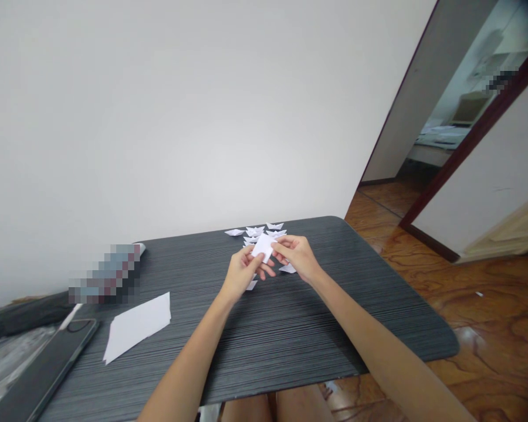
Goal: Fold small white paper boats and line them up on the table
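Both hands meet over the far middle of a dark striped table. My left hand and my right hand pinch one small white piece of paper between their fingertips, held just above the tabletop. Behind it, near the table's far edge, lie several small white folded paper shapes. Two more small folded pieces lie under the hands, one by my left wrist and one below my right hand.
A stack of white paper sheets lies at the left of the table. A dark flat device rests at the near left corner. A plain wall stands behind; wooden floor and an open doorway are at the right.
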`<action>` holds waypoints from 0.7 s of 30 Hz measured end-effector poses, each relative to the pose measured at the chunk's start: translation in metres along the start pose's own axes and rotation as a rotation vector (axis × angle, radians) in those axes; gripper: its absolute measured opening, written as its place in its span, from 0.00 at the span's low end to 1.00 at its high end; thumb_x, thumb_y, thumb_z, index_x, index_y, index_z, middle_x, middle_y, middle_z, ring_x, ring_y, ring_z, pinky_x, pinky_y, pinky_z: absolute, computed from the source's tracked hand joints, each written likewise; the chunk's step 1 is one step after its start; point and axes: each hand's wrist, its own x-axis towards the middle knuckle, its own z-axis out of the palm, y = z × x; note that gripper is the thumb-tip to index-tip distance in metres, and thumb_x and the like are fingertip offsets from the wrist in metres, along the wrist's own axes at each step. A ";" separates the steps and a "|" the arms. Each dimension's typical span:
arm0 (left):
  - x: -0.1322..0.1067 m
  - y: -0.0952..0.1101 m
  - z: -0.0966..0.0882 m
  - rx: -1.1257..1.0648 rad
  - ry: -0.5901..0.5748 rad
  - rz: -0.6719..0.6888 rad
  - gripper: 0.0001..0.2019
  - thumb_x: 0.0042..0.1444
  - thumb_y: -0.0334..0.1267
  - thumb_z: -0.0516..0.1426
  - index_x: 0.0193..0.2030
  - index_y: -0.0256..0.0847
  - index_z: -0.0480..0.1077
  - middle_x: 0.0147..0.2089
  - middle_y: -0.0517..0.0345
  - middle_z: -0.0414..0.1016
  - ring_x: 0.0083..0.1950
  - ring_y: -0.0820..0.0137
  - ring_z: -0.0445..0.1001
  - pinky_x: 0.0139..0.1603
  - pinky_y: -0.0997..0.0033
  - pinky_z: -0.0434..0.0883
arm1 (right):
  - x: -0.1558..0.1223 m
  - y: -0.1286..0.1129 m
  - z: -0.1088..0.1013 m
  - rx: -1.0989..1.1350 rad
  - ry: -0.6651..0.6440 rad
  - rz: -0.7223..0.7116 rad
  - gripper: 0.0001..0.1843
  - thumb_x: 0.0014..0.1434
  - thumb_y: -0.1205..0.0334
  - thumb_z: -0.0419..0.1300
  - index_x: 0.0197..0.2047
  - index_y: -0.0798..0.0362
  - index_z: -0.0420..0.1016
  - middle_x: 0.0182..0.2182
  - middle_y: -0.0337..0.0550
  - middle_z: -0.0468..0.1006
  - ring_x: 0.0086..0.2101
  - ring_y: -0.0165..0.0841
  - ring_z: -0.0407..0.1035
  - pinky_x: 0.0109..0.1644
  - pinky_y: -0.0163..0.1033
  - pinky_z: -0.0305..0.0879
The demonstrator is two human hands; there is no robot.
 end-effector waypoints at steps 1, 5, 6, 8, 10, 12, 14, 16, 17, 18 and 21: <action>0.001 0.000 -0.001 -0.005 0.039 0.020 0.12 0.47 0.40 0.56 0.33 0.33 0.63 0.25 0.55 0.73 0.21 0.72 0.72 0.18 0.77 0.64 | 0.000 -0.001 0.000 0.007 -0.005 -0.002 0.11 0.44 0.59 0.61 0.24 0.59 0.68 0.17 0.37 0.70 0.15 0.21 0.58 0.15 0.27 0.50; 0.003 -0.003 -0.009 0.076 0.261 0.100 0.09 0.47 0.38 0.56 0.30 0.33 0.65 0.19 0.62 0.67 0.17 0.78 0.65 0.16 0.80 0.60 | -0.002 -0.003 0.000 -0.054 -0.204 0.081 0.09 0.45 0.61 0.59 0.24 0.59 0.67 0.18 0.40 0.72 0.15 0.22 0.61 0.17 0.28 0.55; 0.004 -0.004 -0.011 0.127 0.301 0.114 0.09 0.47 0.39 0.56 0.28 0.33 0.66 0.17 0.64 0.65 0.15 0.80 0.63 0.16 0.81 0.58 | -0.003 -0.002 0.001 -0.086 -0.282 0.114 0.09 0.45 0.61 0.59 0.24 0.60 0.67 0.19 0.41 0.73 0.16 0.23 0.63 0.18 0.28 0.57; 0.004 -0.005 -0.015 0.237 0.319 0.118 0.08 0.47 0.38 0.56 0.26 0.33 0.67 0.15 0.66 0.62 0.14 0.81 0.59 0.15 0.81 0.56 | -0.004 -0.001 0.002 -0.124 -0.355 0.122 0.09 0.45 0.62 0.59 0.28 0.60 0.67 0.21 0.41 0.73 0.19 0.25 0.65 0.22 0.29 0.60; 0.004 -0.005 -0.017 0.306 0.273 0.101 0.08 0.47 0.38 0.56 0.25 0.34 0.67 0.15 0.66 0.62 0.14 0.81 0.59 0.16 0.81 0.56 | -0.004 0.002 0.003 -0.126 -0.297 0.039 0.12 0.45 0.63 0.60 0.34 0.58 0.67 0.23 0.38 0.73 0.23 0.25 0.67 0.25 0.30 0.62; 0.003 -0.004 -0.016 0.315 0.220 0.082 0.09 0.47 0.39 0.55 0.24 0.34 0.67 0.15 0.65 0.63 0.14 0.81 0.60 0.16 0.81 0.57 | -0.003 0.004 0.003 -0.131 -0.213 -0.065 0.15 0.45 0.63 0.60 0.38 0.56 0.66 0.23 0.36 0.72 0.23 0.25 0.67 0.27 0.30 0.62; 0.002 -0.002 -0.013 0.295 0.183 0.073 0.09 0.47 0.39 0.55 0.24 0.34 0.67 0.17 0.63 0.66 0.15 0.80 0.62 0.16 0.81 0.58 | -0.002 0.005 0.002 -0.168 -0.168 -0.137 0.14 0.47 0.62 0.59 0.39 0.55 0.66 0.22 0.36 0.71 0.23 0.26 0.67 0.27 0.31 0.63; 0.002 -0.001 -0.009 0.256 0.163 0.064 0.10 0.47 0.40 0.55 0.27 0.33 0.68 0.18 0.61 0.68 0.16 0.78 0.65 0.17 0.80 0.60 | -0.002 0.007 0.001 -0.249 -0.108 -0.220 0.13 0.49 0.61 0.57 0.39 0.55 0.69 0.24 0.39 0.73 0.25 0.29 0.69 0.30 0.33 0.65; 0.002 -0.001 -0.007 0.223 0.155 0.053 0.10 0.47 0.40 0.55 0.28 0.33 0.68 0.18 0.59 0.69 0.17 0.76 0.67 0.18 0.79 0.62 | -0.003 0.007 0.001 -0.310 -0.074 -0.280 0.12 0.50 0.61 0.56 0.39 0.55 0.70 0.28 0.42 0.74 0.29 0.31 0.70 0.34 0.35 0.66; 0.002 -0.002 -0.006 0.181 0.151 0.036 0.11 0.47 0.40 0.56 0.30 0.32 0.68 0.18 0.58 0.70 0.18 0.75 0.69 0.20 0.78 0.65 | -0.004 0.007 0.000 -0.380 -0.046 -0.352 0.12 0.51 0.61 0.56 0.40 0.54 0.71 0.31 0.43 0.75 0.33 0.32 0.70 0.38 0.38 0.66; 0.002 -0.004 -0.003 0.041 0.175 -0.042 0.12 0.45 0.40 0.57 0.32 0.30 0.68 0.18 0.56 0.72 0.22 0.71 0.73 0.27 0.73 0.70 | -0.007 0.007 0.001 -0.549 -0.035 -0.554 0.12 0.53 0.64 0.54 0.41 0.52 0.73 0.39 0.45 0.75 0.42 0.35 0.67 0.50 0.41 0.60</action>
